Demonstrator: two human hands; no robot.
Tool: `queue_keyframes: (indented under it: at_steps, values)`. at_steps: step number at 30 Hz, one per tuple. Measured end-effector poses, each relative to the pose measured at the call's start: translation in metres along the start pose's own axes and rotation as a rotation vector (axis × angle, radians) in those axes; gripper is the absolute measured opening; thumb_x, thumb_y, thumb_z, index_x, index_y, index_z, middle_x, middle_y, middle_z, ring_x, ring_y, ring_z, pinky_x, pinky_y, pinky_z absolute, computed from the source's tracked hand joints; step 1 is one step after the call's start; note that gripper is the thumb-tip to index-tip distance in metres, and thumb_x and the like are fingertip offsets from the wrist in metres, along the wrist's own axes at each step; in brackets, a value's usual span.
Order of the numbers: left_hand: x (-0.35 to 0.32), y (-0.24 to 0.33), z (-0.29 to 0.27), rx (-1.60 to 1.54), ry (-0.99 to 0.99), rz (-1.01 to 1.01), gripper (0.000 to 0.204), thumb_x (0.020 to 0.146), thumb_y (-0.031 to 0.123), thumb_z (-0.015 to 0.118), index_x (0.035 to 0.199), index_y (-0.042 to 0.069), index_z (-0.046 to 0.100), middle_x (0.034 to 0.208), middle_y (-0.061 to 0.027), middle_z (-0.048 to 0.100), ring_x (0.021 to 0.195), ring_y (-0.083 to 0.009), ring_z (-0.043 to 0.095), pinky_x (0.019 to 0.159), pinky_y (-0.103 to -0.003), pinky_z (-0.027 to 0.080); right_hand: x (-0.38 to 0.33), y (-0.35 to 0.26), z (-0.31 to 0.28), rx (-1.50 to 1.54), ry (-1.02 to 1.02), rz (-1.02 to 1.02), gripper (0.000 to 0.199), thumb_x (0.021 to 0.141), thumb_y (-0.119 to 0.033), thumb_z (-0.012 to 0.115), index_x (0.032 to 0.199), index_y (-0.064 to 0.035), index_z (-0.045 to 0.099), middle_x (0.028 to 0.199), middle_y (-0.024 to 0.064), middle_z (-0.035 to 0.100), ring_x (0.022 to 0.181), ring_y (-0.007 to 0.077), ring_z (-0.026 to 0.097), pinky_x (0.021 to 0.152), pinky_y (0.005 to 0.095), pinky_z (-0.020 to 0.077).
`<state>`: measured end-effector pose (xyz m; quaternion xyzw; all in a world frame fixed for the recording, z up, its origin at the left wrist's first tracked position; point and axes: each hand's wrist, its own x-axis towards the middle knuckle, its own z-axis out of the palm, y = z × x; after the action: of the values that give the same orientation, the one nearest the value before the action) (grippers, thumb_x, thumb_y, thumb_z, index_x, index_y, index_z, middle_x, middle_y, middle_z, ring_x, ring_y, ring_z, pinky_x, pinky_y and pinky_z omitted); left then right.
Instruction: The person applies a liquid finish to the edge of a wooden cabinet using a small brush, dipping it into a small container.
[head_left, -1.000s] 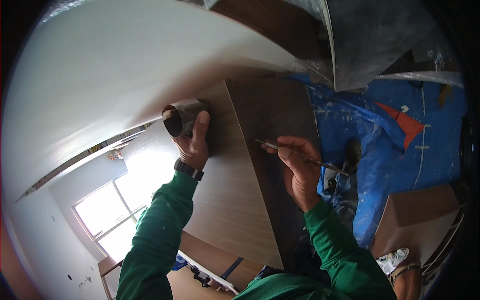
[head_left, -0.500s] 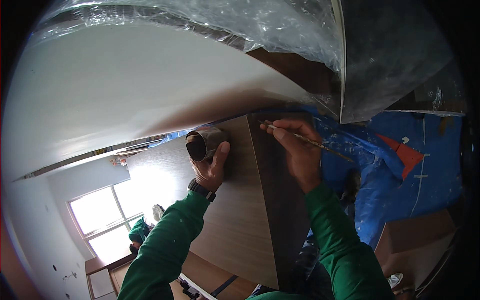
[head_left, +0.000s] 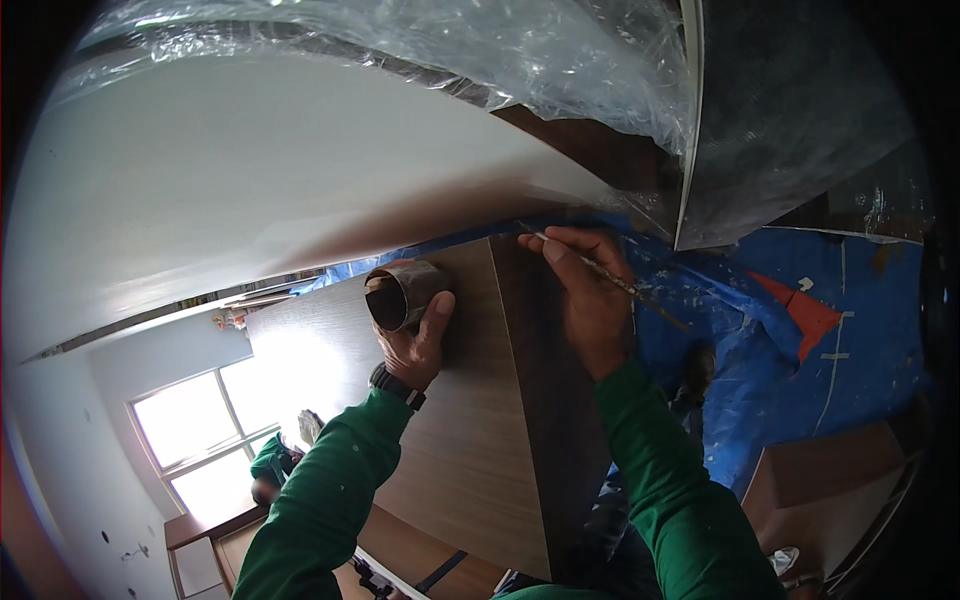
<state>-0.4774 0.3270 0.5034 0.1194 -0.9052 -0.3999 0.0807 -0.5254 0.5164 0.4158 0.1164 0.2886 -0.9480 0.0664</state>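
Note:
My left hand (head_left: 415, 338) is wrapped round a small dark cylindrical can (head_left: 405, 290), its open mouth tilted toward me. The can is held over the wood-grain surface of a brown cabinet (head_left: 470, 440). In my right hand (head_left: 590, 300) is a thin paintbrush (head_left: 640, 292) with a stained handle, pinched between thumb and fingers. Its tip points up and left, close to the cabinet's far corner. Whether the tip touches the cabinet I cannot tell.
Blue sheeting (head_left: 740, 400) covers the floor at right, with an orange-red patch (head_left: 808, 318) on it. Clear plastic film (head_left: 560, 60) hangs at the top beside a white panel (head_left: 250, 180). A brown box-like unit (head_left: 825, 480) stands lower right. Another person (head_left: 268, 468) is near the window.
My right hand and the brush have shifted slightly left and toward me. The can in my left hand has moved a little left. Both grips stay the same.

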Motion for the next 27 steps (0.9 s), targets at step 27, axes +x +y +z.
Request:
queue_keyframes:
  at_steps: [27]
  values:
    - [-0.003, -0.009, -0.005, 0.022, -0.017, -0.021, 0.066, 0.084, 0.035, 0.079, 0.132, 0.003, 0.048, 0.118, -0.0113, 0.056, 0.109, -0.0228, 0.055, 0.097, -0.038, 0.045, 0.014, 0.029, 0.020, -0.297, 0.187, 0.043, 0.041, 0.086, -0.011, 0.080, 0.122, -0.0034, 0.060, 0.118, 0.0090, 0.063, 0.114, 0.0170, 0.058, 0.099, 0.0323, 0.0464]
